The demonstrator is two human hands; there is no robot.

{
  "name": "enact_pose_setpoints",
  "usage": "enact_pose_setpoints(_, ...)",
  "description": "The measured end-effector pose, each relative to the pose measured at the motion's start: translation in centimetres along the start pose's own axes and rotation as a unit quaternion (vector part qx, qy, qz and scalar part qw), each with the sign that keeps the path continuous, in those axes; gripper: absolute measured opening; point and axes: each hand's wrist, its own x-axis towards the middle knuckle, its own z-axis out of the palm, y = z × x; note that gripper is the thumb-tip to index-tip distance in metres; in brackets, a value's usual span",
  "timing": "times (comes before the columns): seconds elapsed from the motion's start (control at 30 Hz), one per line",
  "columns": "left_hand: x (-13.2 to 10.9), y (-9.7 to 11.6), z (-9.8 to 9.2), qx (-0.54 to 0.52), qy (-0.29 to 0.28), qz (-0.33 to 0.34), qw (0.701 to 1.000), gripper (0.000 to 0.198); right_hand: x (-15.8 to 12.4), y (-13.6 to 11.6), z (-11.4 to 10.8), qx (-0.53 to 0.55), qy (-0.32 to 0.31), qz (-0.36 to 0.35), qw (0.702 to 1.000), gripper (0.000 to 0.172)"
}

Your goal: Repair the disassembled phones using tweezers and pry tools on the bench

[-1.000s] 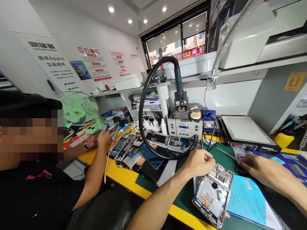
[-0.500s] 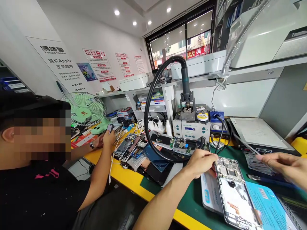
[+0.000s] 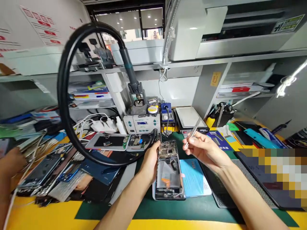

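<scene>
My left hand point(image 3: 151, 159) grips the upper left edge of an opened phone point(image 3: 169, 172), with the thumb near its top corner. The phone's inside faces up, with bare boards at the top, an orange patch lower down and a dark lower end. My right hand point(image 3: 203, 148) is raised to the right of the phone, fingers pinched round slim metal tweezers point(image 3: 193, 132), apart from the phone. Their exact shape is partly hidden by the fingers. Below and beside the phone lies a blue and white box point(image 3: 194, 179) on the green mat point(image 3: 144, 206).
A hot-air station point(image 3: 141, 124) with a looping black hose point(image 3: 62, 95) stands behind. Several phone parts point(image 3: 45, 166) lie piled at left. A co-worker's hand point(image 3: 14, 161) shows at the far left. A perforated black pad point(image 3: 237, 182) and a tablet point(image 3: 254, 169) lie at right.
My view has swung to the right. The tweezers now point upward in my right hand, which is closer to the phone. My left hand still holds the phone.
</scene>
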Motion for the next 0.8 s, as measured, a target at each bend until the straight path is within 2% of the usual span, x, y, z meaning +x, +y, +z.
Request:
enact_pose_setpoints(0.2, -1.3, 1.5, 0.3, -0.001, -0.046, -0.086, 0.995, 0.042, -0.3, 0.3, 1.1, 0.007, 0.005, -0.038, 0.999, 0.024)
enact_pose_setpoints(0.3, -2.3, 1.8, 0.3, -0.042, -0.093, -0.165, 0.981, 0.056, -1.0, 0.3, 1.6, -0.037, 0.026, -0.090, 0.995, 0.020)
enact_pose_setpoints(0.37, -2.9, 1.7, 0.5, -0.058, -0.113, -0.191, 0.973, 0.065, -1.8, 0.5, 2.0, -0.095, 0.046, -0.136, 0.985, 0.016)
enact_pose_setpoints(0.5, -3.8, 1.5, 1.1, -0.051, -0.118, -0.118, 0.985, 0.065, -3.6, 1.1, 3.0, -0.252, 0.059, -0.237, 0.936, 0.011)
enact_pose_setpoints(0.63, -4.0, 1.3, 1.1, -0.030, -0.101, -0.042, 0.993, 0.060, -4.3, 1.9, 3.7, -0.363, 0.013, -0.328, 0.872, 0.028)
enact_pose_setpoints(0.7, -4.0, 1.1, 1.0, -0.028, -0.100, -0.019, 0.994, 0.059, -4.3, 2.2, 3.8, -0.397, 0.003, -0.353, 0.847, 0.032)
enact_pose_setpoints(0.8, -4.0, 0.7, 1.0, -0.029, -0.097, 0.000, 0.995, 0.058, -4.1, 2.5, 3.7, -0.424, 0.009, -0.365, 0.829, 0.036)
